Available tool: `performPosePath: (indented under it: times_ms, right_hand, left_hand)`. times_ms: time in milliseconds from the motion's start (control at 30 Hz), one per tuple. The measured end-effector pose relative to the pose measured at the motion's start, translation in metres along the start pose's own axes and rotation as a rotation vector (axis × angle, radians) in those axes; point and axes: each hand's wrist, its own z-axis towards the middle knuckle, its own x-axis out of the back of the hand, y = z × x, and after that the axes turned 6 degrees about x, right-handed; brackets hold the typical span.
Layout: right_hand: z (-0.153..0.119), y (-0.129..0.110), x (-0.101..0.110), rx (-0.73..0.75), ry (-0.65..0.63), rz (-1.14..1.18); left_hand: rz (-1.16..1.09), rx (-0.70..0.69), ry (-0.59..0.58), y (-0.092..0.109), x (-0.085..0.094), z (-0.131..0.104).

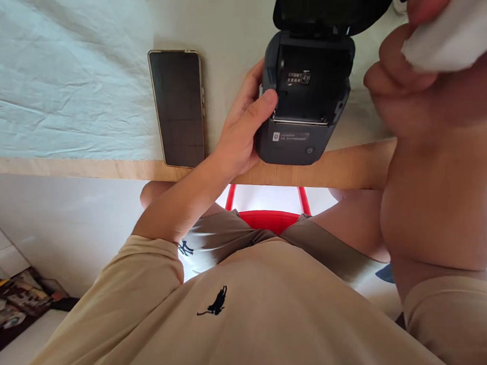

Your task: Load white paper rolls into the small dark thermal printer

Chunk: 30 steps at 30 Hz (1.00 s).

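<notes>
A dark portable label printer (288, 144) stands at the table's front edge, its black lid (331, 8) swung up. The compartment inside holds no roll, and a printed label and a round power button show on the front. My left hand (241, 129) is wrapped round the printer's left side, thumb over the rim of the compartment. Raised at the upper right, close to the camera, my right hand (420, 95) has its fingers curled round a white paper-like piece (457, 39). That piece is blurred and partly cut off by the frame, so its exact kind is unclear.
A smartphone (177, 108) with a dark screen lies left of the printer. Wrinkled pale sheeting (68, 70) covers the table, whose wooden edge (82, 165) runs across the view. A small white object (400, 3) sits partly hidden behind my right hand. Below is a red stool (268, 220).
</notes>
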Motion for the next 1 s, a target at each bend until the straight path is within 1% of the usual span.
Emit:
performPosePath:
  times_ms: [100,167,200,267,333,433,467,533,600,733,800,833,900,933,1000]
  right_hand:
    - [0.002,0.019,-0.006,0.001,0.115,0.262]
    - [-0.001,0.036,-0.007,0.060,0.200,0.382]
    - [-0.003,0.045,-0.008,0.107,0.206,0.364]
    - [-0.006,0.059,-0.007,0.240,0.263,0.258]
    - [-0.007,0.066,-0.006,0.308,0.262,0.147]
    - [-0.007,0.065,-0.003,0.389,0.244,-0.156]
    - [-0.007,0.063,-0.003,0.404,0.239,-0.261]
    - [-0.008,0.061,-0.002,0.400,0.231,-0.383]
    - [-0.009,0.061,-0.003,0.343,0.206,-0.436]
    - [-0.013,0.059,-0.007,0.208,0.102,-0.572]
    - [-0.013,0.055,-0.007,0.218,0.065,-0.563]
    - [-0.012,0.054,-0.007,0.241,0.060,-0.516]
    - [-0.010,0.053,-0.003,0.311,0.092,-0.391]
    - [-0.008,0.055,0.000,0.355,0.147,-0.329]
    - [-0.002,0.059,0.008,0.441,0.338,-0.264]
  left_hand:
    - [-0.044,0.007,0.056,0.000,-0.002,0.000]
    - [-0.084,-0.008,0.069,0.000,-0.003,0.002]
    - [-0.098,-0.014,0.068,0.000,-0.004,0.002]
    - [-0.106,-0.013,0.063,0.000,-0.004,0.003]
    - [-0.103,-0.002,0.067,0.000,-0.003,0.003]
    - [-0.142,-0.008,0.055,-0.001,-0.004,0.003]
    - [-0.164,-0.015,0.047,-0.002,-0.004,0.003]
    - [-0.199,-0.025,0.042,-0.003,-0.005,0.003]
    - [-0.215,-0.029,0.049,-0.004,-0.005,0.003]
    - [-0.214,-0.008,0.046,-0.003,-0.004,0.003]
    - [-0.196,0.003,0.056,-0.002,-0.003,0.002]
    - [-0.184,0.004,0.064,-0.001,-0.002,0.002]
    - [-0.163,0.002,0.077,0.000,-0.002,0.001]
    - [-0.152,0.005,0.078,0.001,-0.002,0.000]
    - [-0.128,0.017,0.074,0.002,-0.002,0.000]
